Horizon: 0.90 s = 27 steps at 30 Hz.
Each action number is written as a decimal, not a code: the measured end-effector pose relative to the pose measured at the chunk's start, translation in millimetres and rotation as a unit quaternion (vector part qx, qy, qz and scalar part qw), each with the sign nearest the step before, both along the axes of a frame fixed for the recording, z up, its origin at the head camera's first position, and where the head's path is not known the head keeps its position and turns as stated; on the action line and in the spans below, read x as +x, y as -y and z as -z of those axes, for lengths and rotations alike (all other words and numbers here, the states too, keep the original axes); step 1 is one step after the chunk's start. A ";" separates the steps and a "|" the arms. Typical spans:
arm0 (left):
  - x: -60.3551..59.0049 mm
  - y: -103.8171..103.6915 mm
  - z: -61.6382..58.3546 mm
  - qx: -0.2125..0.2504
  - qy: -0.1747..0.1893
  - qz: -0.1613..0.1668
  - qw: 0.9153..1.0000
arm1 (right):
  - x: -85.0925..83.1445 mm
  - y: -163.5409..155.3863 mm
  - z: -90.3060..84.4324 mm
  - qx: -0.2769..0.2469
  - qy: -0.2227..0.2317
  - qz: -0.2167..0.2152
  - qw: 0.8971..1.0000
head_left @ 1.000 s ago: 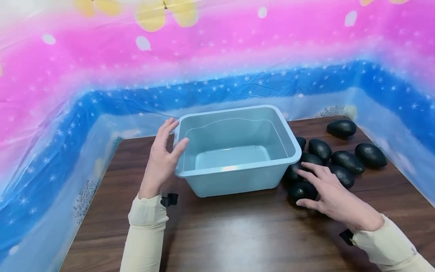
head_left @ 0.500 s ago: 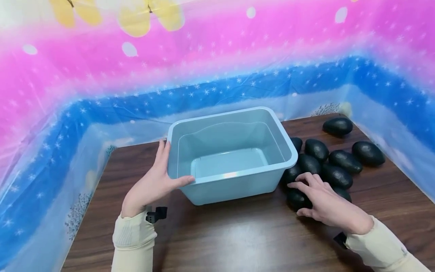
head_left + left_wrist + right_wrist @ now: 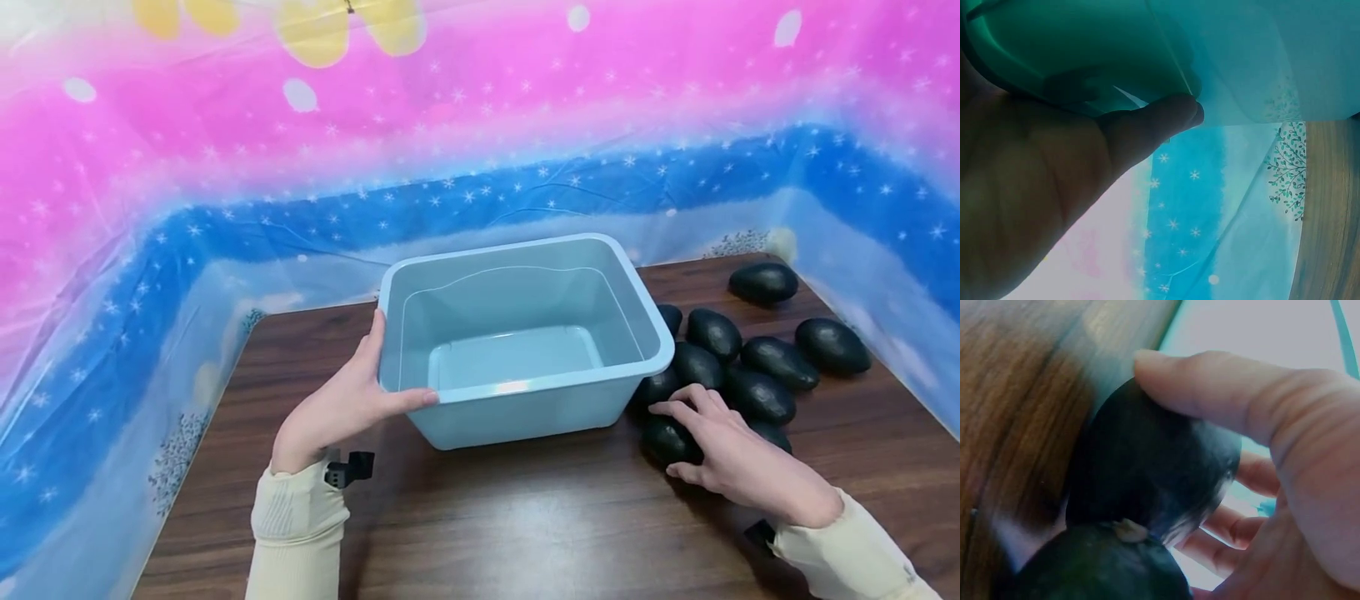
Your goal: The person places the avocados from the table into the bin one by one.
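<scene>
Curling round one dark avocado (image 3: 669, 440), the right hand (image 3: 738, 462) has its grip on the nearest fruit of the pile; wrist view shows thumb over the top & fingers (image 3: 1244, 528) wrapped under the far side, w/ a second avocado (image 3: 1097, 565) touching it below. Fruit sits on the counter (image 3: 525, 517), just right of the blue tub (image 3: 525, 392), near its near-right corner. Long axis can't be told, mostly hidden by the hand. Tub opening lies left & slightly far of the held fruit, so the right hand is clearly the nearer one to both. Left hand (image 3: 337, 408) grasps the tub's near-left corner, thumb along the near rim, fingers up the left wall. Tub is empty. Other avocados (image 3: 757, 367) lie clustered to the right, one (image 3: 763, 282) apart at far right.
</scene>
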<state>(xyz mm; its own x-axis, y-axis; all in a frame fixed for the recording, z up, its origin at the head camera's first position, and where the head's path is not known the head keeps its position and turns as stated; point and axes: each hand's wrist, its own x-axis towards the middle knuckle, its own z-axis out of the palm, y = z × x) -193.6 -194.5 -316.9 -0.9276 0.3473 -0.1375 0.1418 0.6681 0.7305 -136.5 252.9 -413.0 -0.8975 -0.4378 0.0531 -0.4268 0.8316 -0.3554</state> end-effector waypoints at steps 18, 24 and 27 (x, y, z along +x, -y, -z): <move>2.0 -1.6 -3.8 0.012 0.015 -0.001 1.000 | -12.0 -24.1 -61.5 -0.039 0.001 0.014 0.999; 1.2 -1.2 -2.6 0.004 0.016 -0.001 1.000 | -17.6 -34.0 -93.8 -0.049 -0.073 0.042 0.995; 0.7 -1.1 -1.5 0.003 0.018 0.001 1.000 | -17.4 -29.6 -108.6 -0.079 -0.103 0.069 0.989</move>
